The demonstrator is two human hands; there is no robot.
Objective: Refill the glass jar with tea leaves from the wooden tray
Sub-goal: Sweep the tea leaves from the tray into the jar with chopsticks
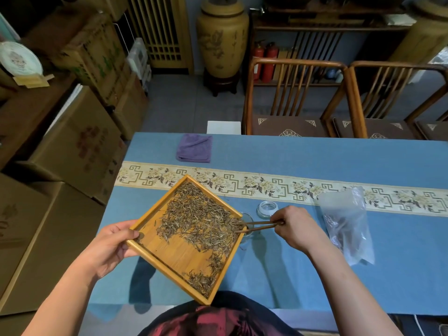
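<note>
Fingers [278, 220] of the right hand [294, 229] pinched together on wooden tongs [257, 225], tips reaching over the tray's right corner into the tea leaves [201, 219]. Left hand [111, 246] clamped on the left corner of the wooden tray [169, 253], thumb on the rim, tray held tilted above the desk [291, 275]. Leaves spread across the upper half, a clump at the lower corner. Glass jar [247, 220] just beyond the right corner, mostly hidden by the tray. Glass lid [266, 208] close behind it. Clear plastic bag [346, 221] to the right. Purple cloth [194, 147] at the far edge.
</note>
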